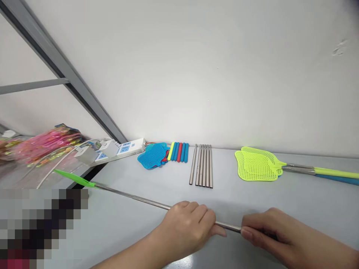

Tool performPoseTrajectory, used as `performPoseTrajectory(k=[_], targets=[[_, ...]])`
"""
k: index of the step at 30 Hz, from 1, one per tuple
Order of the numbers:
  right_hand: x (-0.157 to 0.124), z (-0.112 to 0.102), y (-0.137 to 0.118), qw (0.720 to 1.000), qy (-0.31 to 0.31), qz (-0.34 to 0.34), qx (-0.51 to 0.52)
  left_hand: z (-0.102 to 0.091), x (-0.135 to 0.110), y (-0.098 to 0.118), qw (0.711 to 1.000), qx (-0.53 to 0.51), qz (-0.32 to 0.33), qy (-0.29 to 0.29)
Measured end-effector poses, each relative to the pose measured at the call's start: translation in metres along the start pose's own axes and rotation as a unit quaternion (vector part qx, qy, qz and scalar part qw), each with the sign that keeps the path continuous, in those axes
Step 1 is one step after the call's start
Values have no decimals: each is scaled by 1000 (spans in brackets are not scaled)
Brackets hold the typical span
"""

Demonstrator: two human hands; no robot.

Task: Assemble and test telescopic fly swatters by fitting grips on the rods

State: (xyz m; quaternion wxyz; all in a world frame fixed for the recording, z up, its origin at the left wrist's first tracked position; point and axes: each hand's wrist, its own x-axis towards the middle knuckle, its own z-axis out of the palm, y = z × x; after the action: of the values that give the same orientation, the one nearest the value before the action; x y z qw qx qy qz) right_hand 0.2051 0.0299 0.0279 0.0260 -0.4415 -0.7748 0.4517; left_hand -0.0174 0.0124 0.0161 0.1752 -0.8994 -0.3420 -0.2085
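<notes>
A fly swatter with a green head (pixel 77 179) and a long extended metal rod (pixel 131 195) stretches across the front of the table. Around the middle of the rod, my left hand (pixel 190 224) is closed with its knuckles up. Further right, my right hand (pixel 275 233) grips the rod's near end between thumb and fingers. Whatever part of the end lies inside that hand is hidden. The green head is seen edge-on at the far left, away from both hands.
Behind lie blue swatter heads (pixel 153 155), coloured grip tubes (pixel 178 152) and several metal rods (pixel 206 166). Yellow swatters (pixel 256 164) with handles lie to the right. A power strip (pixel 126 148) with plugged-in adapters and pink plastic-wrapped goods (pixel 50 144) stand left, by a grey frame (pixel 67 67).
</notes>
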Motion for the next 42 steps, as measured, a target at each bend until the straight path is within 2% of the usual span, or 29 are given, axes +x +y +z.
performPoseTrajectory(k=[8, 21, 42], targets=[[0, -5, -8, 1000, 4, -16, -17, -5, 2, -8, 999, 3, 28, 18], [-1, -11, 12, 1000, 9, -12, -12, 2, 6, -14, 1000, -5, 26, 1], [12, -10, 19, 1000, -13, -3, -5, 14, 0, -14, 999, -17, 3, -32]])
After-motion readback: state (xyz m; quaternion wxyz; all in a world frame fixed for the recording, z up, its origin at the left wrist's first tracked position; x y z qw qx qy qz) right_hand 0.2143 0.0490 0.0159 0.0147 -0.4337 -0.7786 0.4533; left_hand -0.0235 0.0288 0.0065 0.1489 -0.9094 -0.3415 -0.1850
